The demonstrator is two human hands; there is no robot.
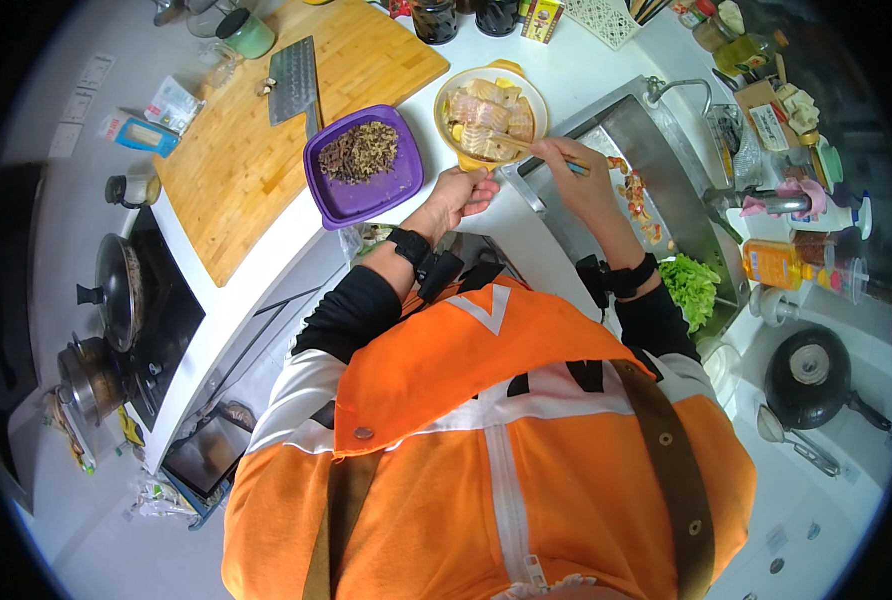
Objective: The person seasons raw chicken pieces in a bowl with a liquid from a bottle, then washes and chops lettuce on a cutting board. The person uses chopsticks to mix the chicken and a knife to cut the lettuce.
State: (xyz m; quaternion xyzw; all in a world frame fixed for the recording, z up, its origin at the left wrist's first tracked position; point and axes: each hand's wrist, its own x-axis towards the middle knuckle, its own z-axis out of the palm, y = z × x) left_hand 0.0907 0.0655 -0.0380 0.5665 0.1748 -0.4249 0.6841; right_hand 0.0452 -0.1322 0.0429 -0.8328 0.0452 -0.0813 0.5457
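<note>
My left hand (pixel 462 196) grips the near handle of a yellow-rimmed round dish (pixel 441 112). In the dish lie pieces of pale raw fish (pixel 483 112) with yellow slices under them. My right hand (pixel 577 169) holds chopsticks (pixel 517 142), their tips at the fish. Left of the dish stands a purple plastic container (pixel 363 206) with chopped dark and light brown bits (pixel 359 154) in it. A cleaver (pixel 293 82) lies on the bamboo cutting board (pixel 220 180), its handle partly hidden behind the container.
Right of the dish is a steel sink (pixel 532 191) with food scraps (pixel 633 195) and lettuce (pixel 690 289). Bottles and jars line its far side. At the left are a lidded pan (pixel 119 292) on a black cooktop (pixel 164 315) and a pot (pixel 89 379). A black pan (pixel 807 382) sits at the right.
</note>
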